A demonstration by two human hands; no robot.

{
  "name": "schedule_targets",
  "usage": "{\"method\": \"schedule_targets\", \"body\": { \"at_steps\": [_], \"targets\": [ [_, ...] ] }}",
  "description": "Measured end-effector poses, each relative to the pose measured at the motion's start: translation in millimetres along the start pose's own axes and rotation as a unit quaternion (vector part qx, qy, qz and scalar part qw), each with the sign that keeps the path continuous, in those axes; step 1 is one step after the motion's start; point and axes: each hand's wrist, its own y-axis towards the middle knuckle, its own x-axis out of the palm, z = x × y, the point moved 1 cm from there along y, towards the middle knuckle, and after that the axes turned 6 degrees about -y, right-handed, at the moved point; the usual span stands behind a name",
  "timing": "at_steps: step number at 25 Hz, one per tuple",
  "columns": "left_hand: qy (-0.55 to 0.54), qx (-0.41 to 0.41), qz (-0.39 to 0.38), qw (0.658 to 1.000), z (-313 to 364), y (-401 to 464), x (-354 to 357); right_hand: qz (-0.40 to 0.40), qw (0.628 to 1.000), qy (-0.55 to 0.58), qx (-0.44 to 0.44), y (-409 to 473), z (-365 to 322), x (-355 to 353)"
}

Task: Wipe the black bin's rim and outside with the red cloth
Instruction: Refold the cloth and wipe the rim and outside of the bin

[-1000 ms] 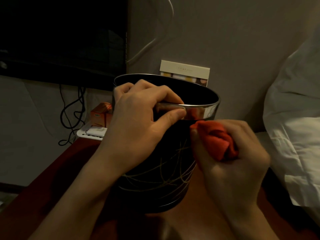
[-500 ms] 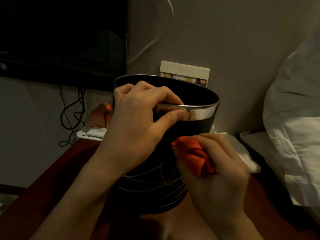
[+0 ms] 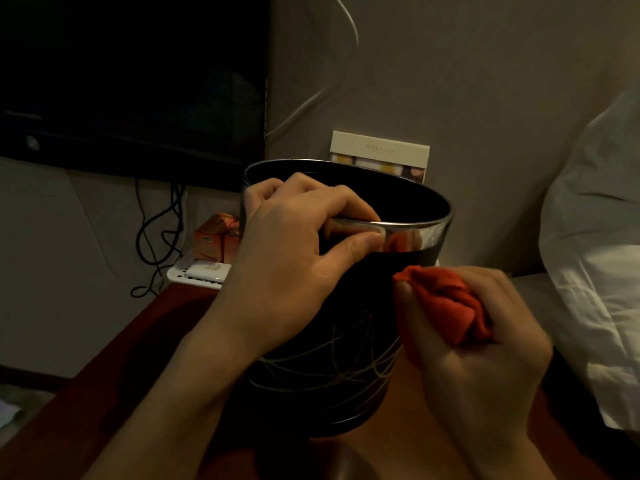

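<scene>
Glossy black cylindrical bin with chrome rim band (image 3: pixel 346 341) stands upright on the reddish-brown wooden table (image 3: pixel 104 393). Left hand (image 3: pixel 291 268) grips its near rim; right hand (image 3: pixel 478 344), clenching the bunched red cloth (image 3: pixel 446 303), presses its right outer wall, nearer the unwiped side.

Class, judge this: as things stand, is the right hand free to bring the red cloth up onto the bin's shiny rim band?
Probably yes: the right hand presses the red cloth just below the band, bare there; the left hand grips further left.

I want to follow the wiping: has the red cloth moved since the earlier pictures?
Yes. The red cloth went down the black bin wall, then back up toward the shiny rim.
</scene>
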Motion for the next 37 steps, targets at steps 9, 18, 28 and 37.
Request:
{"method": "schedule_targets", "body": {
  "at_steps": [9, 18, 28, 37],
  "targets": [
    [-0.005, 0.002, 0.004, 1.000, -2, 0, -1, -0.007, 0.999, -0.027, -0.036, -14, 2, 10],
    [-0.007, -0.010, 0.004, 1.000, -4, 0, -1, -0.005, 0.999, -0.022, -0.033, -21, 1, 15],
    [-0.008, 0.009, 0.019, 1.000, 0, 0, 0, -0.009, 0.999, -0.014, -0.032, -25, 3, 20],
    [-0.015, 0.001, 0.011, 1.000, -2, -2, 1, -0.009, 1.000, 0.001, -0.013, -14, -2, 11]
  ]
}}
